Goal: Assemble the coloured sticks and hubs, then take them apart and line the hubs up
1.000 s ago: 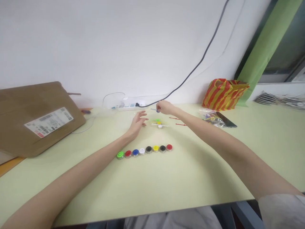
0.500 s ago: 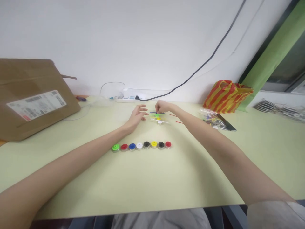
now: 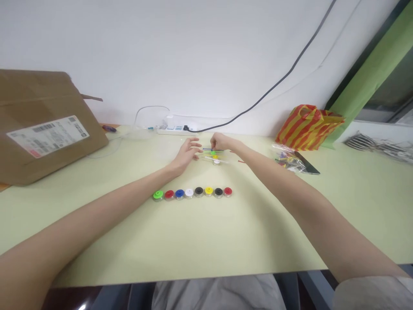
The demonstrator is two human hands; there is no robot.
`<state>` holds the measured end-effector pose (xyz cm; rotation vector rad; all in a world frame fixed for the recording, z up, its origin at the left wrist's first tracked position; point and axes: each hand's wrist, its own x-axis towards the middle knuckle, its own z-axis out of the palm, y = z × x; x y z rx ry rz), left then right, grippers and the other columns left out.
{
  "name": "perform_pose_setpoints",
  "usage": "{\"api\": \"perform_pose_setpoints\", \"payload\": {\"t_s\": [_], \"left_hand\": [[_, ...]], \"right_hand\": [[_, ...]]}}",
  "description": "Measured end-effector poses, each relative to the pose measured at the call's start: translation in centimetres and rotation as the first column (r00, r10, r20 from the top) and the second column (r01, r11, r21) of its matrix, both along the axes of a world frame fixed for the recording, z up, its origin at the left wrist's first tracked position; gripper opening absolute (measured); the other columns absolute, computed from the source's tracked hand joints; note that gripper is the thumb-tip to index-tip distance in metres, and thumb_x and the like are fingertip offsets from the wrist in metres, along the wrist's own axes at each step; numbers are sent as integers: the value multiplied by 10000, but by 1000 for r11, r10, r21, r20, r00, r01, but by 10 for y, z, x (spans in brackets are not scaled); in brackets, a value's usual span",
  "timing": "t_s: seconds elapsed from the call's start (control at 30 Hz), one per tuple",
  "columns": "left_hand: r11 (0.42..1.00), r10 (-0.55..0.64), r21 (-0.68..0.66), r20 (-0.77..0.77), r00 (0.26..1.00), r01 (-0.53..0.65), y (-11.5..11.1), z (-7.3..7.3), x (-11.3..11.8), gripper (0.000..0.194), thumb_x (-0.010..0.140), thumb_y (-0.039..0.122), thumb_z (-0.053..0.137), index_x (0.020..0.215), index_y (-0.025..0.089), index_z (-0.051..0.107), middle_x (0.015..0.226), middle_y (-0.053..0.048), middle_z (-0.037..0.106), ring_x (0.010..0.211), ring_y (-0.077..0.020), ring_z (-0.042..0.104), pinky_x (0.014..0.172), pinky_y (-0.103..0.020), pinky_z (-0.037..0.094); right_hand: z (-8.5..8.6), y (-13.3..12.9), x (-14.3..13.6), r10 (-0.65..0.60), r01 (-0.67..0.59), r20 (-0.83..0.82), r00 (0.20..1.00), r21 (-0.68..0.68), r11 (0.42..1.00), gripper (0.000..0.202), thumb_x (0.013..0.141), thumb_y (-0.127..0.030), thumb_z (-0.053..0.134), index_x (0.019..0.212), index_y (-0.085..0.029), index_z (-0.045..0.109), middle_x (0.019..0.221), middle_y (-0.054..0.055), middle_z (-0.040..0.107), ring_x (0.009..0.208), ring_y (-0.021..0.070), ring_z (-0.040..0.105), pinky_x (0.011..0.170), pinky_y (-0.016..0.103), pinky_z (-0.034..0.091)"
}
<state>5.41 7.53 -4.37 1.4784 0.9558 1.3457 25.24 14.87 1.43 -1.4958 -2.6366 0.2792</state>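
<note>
My right hand point(image 3: 220, 141) reaches to the far middle of the table, fingertips pinched on a thin blue propeller-like piece point(image 3: 206, 149). Just left of it, my left hand point(image 3: 188, 154) hovers with fingers apart and nothing visible in them. Below the pinch, a green piece point(image 3: 213, 153), a yellow piece point(image 3: 215, 157) and a white piece point(image 3: 217, 162) line up toward me, with thin bars across them. A red stick point(image 3: 241, 162) shows beside my right forearm. Nearer me runs a row of several round coloured caps on clear bases, including a blue cap point(image 3: 180, 193) and a yellow cap point(image 3: 209, 190).
On the left stands a cardboard box point(image 3: 48, 125). A power strip point(image 3: 176, 130) with a black cable point(image 3: 274, 88) lies along the wall. At right are a clear bag of small coloured parts point(image 3: 288, 158), a dark flat object point(image 3: 308, 164) and a red-yellow striped bag point(image 3: 308, 128).
The view has tilted slightly, so the table sits a little higher in the picture. Both hands stay nearly in place, my right fingertips still at the blue piece.
</note>
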Motion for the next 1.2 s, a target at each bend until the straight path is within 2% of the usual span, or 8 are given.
{"api": "perform_pose_setpoints", "payload": {"t_s": [0.23,0.37,0.43,0.53,0.7,0.87,1.03,1.2], "left_hand": [[1000,-7,-6,-23,1000,7,-3,-1,-2,422,811,231,643,1227,236,566,1167,-81,644,987,-207,690,680,-276,533],[1000,-14,15,-30,999,14,-1,-2,-2,425,820,236,640,1238,236,567,1178,-86,646,1001,-214,689,694,-287,535],[1000,-24,17,-46,999,25,-2,-1,-3,424,824,238,632,1242,231,569,1169,-86,650,994,-214,688,697,-289,532],[999,-41,6,-73,996,41,-5,1,-3,421,818,240,627,1235,227,576,1142,-83,661,976,-212,686,693,-288,525],[998,-66,10,-88,994,67,-5,0,-5,440,816,254,628,1253,235,579,1131,-78,677,976,-211,683,701,-293,518],[994,-78,64,-132,988,87,-3,0,-6,279,805,274,622,1063,185,683,987,-76,712,932,-211,674,715,-296,492],[989,-99,96,-143,985,113,-9,6,-8,283,780,249,619,1046,181,687,885,-59,725,838,-196,664,717,-302,480],[955,-280,58,-135,951,289,-17,13,-7,424,767,239,710,1182,215,626,923,-52,751,789,-188,665,702,-305,478]], "right_hand": [[19,-80,44,56,-1,-177,983,299,954,327,959,-94,508,1142,-123,778,1201,143,750,1104,235,665,949,303,481],[28,-159,66,315,-340,-251,915,-62,938,248,984,-250,574,1143,-208,759,942,48,784,837,166,708,755,241,510],[25,-188,68,314,-362,-233,920,-204,910,215,959,-310,637,1113,-232,765,877,29,778,746,154,696,689,238,497],[15,-205,62,282,-330,-231,931,-200,923,148,928,-327,685,989,-236,784,852,26,777,701,154,678,641,250,471],[12,-191,63,265,-324,-239,934,-257,910,102,890,-239,691,843,-219,780,872,25,797,767,154,711,676,241,486],[39,-157,77,262,-305,-172,950,-324,895,82,832,-223,721,820,-202,800,806,26,783,711,150,685,608,230,462],[64,-111,48,234,-280,-414,880,-53,959,173,837,-293,741,887,-139,802,767,47,758,708,154,662,639,236,473],[40,-81,-4,247,-205,-528,812,138,969,93,835,-159,705,829,-102,778,730,56,749,675,147,664,635,227,468]]}}
